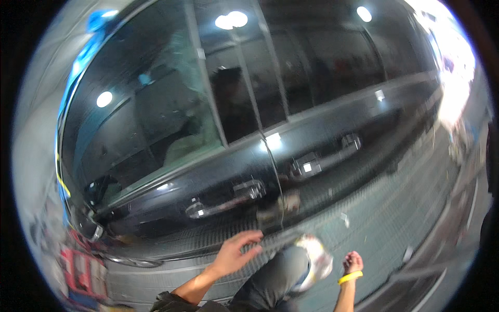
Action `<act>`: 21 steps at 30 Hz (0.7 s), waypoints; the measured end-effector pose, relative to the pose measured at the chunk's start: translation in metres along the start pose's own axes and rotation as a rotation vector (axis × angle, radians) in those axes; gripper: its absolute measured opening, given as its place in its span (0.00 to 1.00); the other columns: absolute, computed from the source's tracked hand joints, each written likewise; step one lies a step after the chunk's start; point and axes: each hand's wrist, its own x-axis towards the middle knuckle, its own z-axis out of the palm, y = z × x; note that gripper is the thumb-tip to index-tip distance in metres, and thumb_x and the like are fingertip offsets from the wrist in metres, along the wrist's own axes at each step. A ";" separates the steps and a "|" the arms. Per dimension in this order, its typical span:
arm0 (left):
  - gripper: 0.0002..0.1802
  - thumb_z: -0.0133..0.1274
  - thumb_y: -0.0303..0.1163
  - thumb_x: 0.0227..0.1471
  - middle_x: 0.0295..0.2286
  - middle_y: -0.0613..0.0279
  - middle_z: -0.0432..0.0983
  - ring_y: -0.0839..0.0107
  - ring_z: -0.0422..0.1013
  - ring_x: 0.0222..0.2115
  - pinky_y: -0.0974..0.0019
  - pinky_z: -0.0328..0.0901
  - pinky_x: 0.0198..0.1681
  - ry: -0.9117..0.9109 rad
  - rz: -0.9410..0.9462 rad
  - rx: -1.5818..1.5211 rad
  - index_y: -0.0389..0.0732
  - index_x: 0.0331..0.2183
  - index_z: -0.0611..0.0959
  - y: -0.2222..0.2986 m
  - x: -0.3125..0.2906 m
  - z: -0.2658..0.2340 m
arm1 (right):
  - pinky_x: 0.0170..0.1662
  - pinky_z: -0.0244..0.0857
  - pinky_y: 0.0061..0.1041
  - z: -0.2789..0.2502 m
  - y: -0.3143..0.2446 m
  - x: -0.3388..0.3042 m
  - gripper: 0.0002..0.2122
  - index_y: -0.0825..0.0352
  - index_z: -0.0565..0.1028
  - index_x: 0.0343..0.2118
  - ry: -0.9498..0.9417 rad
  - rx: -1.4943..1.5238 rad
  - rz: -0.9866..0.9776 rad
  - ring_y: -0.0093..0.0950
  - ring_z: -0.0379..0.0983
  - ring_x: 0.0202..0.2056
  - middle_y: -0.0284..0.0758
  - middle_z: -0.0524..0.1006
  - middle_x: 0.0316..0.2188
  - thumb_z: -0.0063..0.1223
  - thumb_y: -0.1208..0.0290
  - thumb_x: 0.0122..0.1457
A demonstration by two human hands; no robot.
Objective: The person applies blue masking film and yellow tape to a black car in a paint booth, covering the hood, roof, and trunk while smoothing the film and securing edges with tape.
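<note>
The left hand [236,255] is open, thumb apart, and nothing is seen in it; the right hand [352,264] is half curled, and whether it holds something I cannot tell. Beyond both stands the black car [236,169]. A careless swing could perhaps bump its side. The leg [275,275] hides some floor [384,218]; blur softens the handles [307,165].

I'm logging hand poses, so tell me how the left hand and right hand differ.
The left hand has its fingers extended; the right hand looks curled. The left hand has a bare wrist; the right hand has a yellow wristband below it. Neither hand visibly holds anything.
</note>
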 end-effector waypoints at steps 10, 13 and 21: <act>0.17 0.62 0.33 0.58 0.46 0.54 0.82 0.58 0.80 0.46 0.60 0.74 0.50 0.081 0.180 0.027 0.39 0.48 0.84 0.227 0.190 -0.075 | 0.37 0.70 0.20 0.343 -0.529 0.014 0.07 0.67 0.79 0.44 -0.638 -0.274 -0.707 0.20 0.74 0.30 0.33 0.80 0.32 0.54 0.73 0.67; 0.15 0.63 0.33 0.58 0.44 0.53 0.83 0.57 0.80 0.45 0.59 0.74 0.50 0.171 0.173 0.194 0.39 0.46 0.85 0.290 0.212 -0.135 | 0.36 0.72 0.21 0.400 -0.579 -0.005 0.06 0.68 0.79 0.43 -0.777 -0.342 -0.712 0.22 0.76 0.30 0.35 0.81 0.32 0.54 0.74 0.67; 0.09 0.63 0.27 0.55 0.36 0.58 0.83 0.70 0.78 0.32 0.67 0.73 0.38 0.847 -0.023 0.432 0.39 0.40 0.87 0.408 0.201 -0.276 | 0.33 0.72 0.20 0.424 -0.635 0.023 0.06 0.70 0.79 0.41 -0.987 -0.380 -0.560 0.20 0.75 0.26 0.34 0.81 0.28 0.58 0.72 0.66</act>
